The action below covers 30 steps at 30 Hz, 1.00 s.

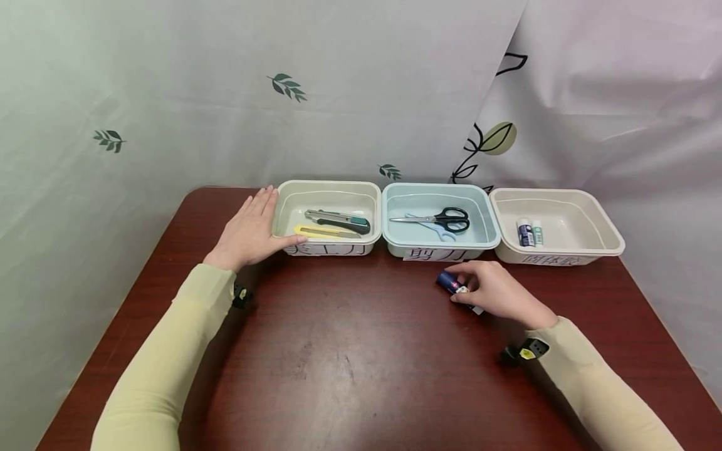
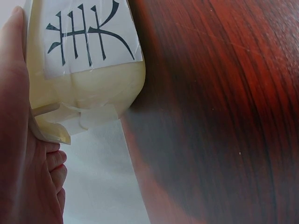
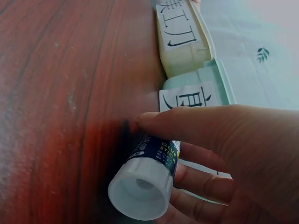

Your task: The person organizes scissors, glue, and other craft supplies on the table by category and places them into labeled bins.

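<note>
My right hand (image 1: pixel 499 291) pinches a dark blue glue stick (image 1: pixel 449 282) between thumb and fingers, low over the table in front of the blue bin (image 1: pixel 406 237). In the right wrist view the white end of the glue stick (image 3: pixel 140 189) faces the camera. My left hand (image 1: pixel 251 228) rests against the left cream bin (image 1: pixel 333 186), fingers straight along its side and thumb on the front rim. That bin holds a grey-and-black utility knife (image 1: pixel 338 219) and a yellow utility knife (image 1: pixel 324 232).
Black-handled scissors (image 1: pixel 451 219) and light blue scissors (image 1: pixel 445 234) lie in the blue bin. The right cream bin (image 1: pixel 581 225) holds a blue glue stick (image 1: pixel 525 233) and a small green-and-white one (image 1: pixel 538 233). Paper labels face front; a curtain (image 1: pixel 338 94) hangs behind the table (image 1: pixel 338 357).
</note>
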Each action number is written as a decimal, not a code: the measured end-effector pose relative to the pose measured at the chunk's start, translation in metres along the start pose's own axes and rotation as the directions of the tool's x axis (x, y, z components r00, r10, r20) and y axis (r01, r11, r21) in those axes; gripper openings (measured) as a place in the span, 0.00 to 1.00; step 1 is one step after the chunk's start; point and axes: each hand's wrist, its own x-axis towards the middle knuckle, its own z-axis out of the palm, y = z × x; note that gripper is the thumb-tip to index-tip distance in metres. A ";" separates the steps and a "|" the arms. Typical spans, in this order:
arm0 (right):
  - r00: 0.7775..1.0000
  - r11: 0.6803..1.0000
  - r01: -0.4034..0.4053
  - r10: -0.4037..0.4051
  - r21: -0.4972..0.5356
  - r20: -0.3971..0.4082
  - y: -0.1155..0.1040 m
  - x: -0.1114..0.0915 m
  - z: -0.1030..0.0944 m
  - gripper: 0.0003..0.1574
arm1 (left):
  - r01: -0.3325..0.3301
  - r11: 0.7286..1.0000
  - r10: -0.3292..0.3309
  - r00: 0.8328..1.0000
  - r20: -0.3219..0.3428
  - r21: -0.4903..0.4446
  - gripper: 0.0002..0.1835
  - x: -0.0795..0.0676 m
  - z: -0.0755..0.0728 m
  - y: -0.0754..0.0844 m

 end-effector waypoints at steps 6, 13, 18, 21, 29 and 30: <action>1.000 0.999 0.014 -0.015 -0.033 -0.026 -0.002 0.000 -0.006 0.29 | -0.001 1.000 0.001 1.000 0.001 0.007 0.65 0.001 0.000 -0.001; 0.999 1.000 0.011 -0.012 -0.022 -0.040 -0.004 0.000 -0.013 0.29 | 0.001 1.000 -0.001 1.000 0.000 0.007 0.65 0.002 0.001 -0.001; 0.999 0.999 0.013 -0.014 -0.033 -0.048 -0.006 -0.001 -0.020 0.29 | 0.000 1.000 0.000 1.000 -0.002 0.009 0.65 0.002 0.001 -0.001; 0.999 0.999 0.008 -0.009 -0.036 -0.050 -0.008 -0.002 -0.025 0.29 | 0.001 1.000 -0.001 1.000 -0.001 0.007 0.65 0.002 0.001 -0.002; 0.998 1.000 0.008 -0.009 -0.019 -0.062 -0.012 -0.005 -0.035 0.31 | 0.007 1.000 -0.007 1.000 0.005 -0.004 0.66 0.001 0.000 -0.001; 0.998 1.000 0.010 -0.011 -0.018 -0.065 -0.012 -0.006 -0.037 0.31 | 0.007 1.000 -0.007 1.000 0.007 -0.004 0.66 0.001 0.000 -0.001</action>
